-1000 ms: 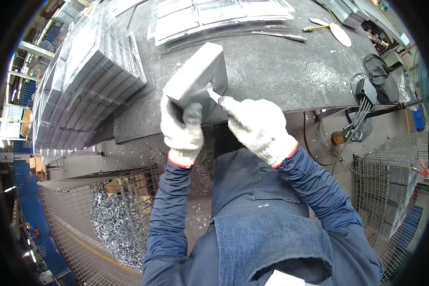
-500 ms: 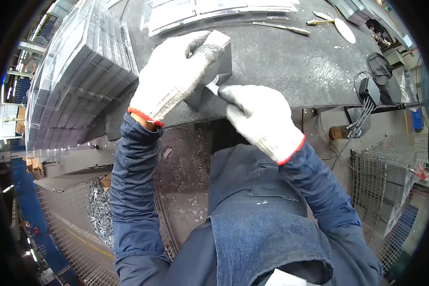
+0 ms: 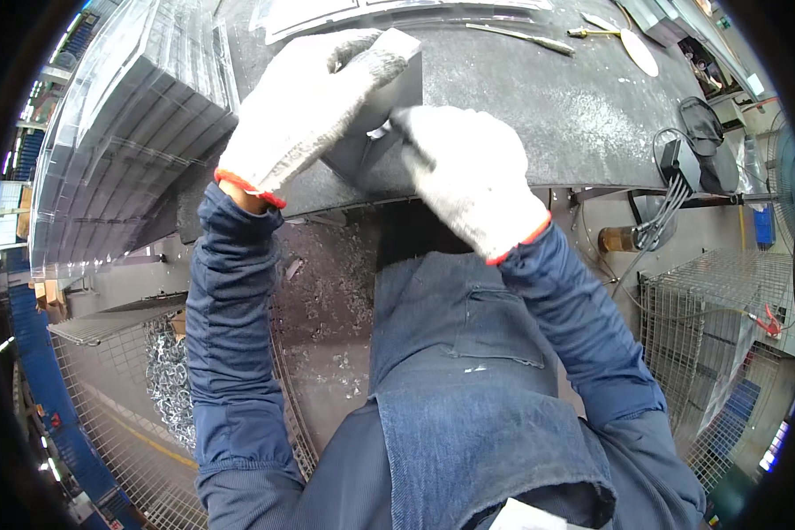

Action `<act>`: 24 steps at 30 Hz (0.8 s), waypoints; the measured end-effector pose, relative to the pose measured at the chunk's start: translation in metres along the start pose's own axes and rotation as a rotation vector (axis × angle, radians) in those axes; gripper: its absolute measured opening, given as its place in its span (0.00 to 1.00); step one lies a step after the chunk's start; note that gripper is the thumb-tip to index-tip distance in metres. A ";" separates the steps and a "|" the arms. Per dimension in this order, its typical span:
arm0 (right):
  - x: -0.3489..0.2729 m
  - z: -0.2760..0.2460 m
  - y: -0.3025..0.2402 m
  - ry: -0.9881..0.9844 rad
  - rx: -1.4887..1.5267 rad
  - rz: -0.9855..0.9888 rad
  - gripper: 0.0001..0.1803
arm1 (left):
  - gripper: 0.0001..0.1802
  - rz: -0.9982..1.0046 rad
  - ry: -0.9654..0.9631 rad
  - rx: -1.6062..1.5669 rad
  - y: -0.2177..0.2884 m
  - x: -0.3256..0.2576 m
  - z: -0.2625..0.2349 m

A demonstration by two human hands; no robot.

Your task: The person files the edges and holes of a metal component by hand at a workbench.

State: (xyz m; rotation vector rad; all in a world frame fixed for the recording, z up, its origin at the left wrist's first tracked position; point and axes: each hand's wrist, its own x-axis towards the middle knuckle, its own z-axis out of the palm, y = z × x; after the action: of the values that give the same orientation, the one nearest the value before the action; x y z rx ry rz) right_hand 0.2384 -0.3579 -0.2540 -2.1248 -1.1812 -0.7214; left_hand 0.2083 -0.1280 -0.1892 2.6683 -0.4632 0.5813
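Clasping, in left hand (image 3: 305,106) curled over it, a grey block (image 3: 404,88) at twelve o'clock. Pinching in right hand (image 3: 473,172) a small pale piece (image 3: 380,132), mostly hidden, at the block's near side. Farther out, having slim tool (image 3: 521,38) at one on dark tabletop (image 3: 530,102), panel stack (image 3: 137,115) at ten, metal rings (image 3: 170,384) at eight.
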 end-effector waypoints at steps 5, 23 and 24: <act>-0.006 -0.001 -0.006 -0.081 0.042 0.020 0.12 | 0.30 -0.234 -0.065 -0.180 0.005 0.005 0.000; 0.005 0.002 0.010 0.008 0.049 -0.003 0.08 | 0.26 0.228 -0.081 0.409 -0.015 -0.006 0.000; 0.010 -0.002 0.009 -0.013 0.016 -0.015 0.09 | 0.26 0.228 -0.084 0.409 -0.015 -0.008 0.000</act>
State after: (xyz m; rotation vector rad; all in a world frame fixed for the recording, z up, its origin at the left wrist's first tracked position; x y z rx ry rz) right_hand 0.2503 -0.3575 -0.2480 -2.1131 -1.2075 -0.7034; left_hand 0.2073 -0.1130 -0.1966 3.0602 -0.7503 0.6944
